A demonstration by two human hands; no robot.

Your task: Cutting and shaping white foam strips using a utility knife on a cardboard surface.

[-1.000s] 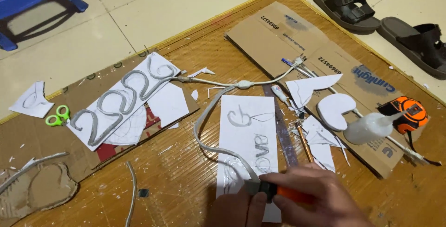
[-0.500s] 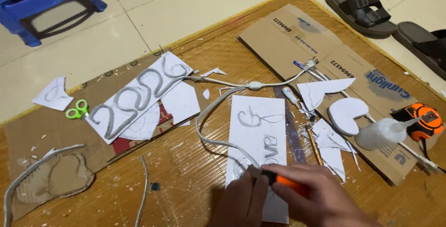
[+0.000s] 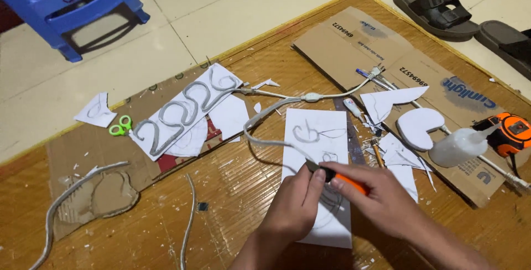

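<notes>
- Low in the middle of the view, both hands meet over a white foam sheet [image 3: 323, 137] that lies flat on the woven wooden mat [image 3: 238, 187].
- The right hand [image 3: 387, 198] has its fingers curled closed around an orange-handled cutter [image 3: 345, 180]; the dark tip pokes out to the left and touches the sheet.
- The left hand [image 3: 293, 206] presses down just beside that tip, thumb and forefinger pinched together at the blade end; whether they grip it or only steady it cannot be told.
- A grey flexible strip [image 3: 265, 116] curves across the sheet's upper part, following pencilled curves, and runs up to the blade tip.
- Off to the left, a similar strip is shaped into looping numerals on a white board [image 3: 182, 109], with small green scissors [image 3: 120, 126] beside it.
- Flattened brown cardboard [image 3: 354, 40] lies to the right, carrying white offcuts, a translucent glue bottle [image 3: 459, 145] and an orange tape measure [image 3: 511, 133].
</notes>
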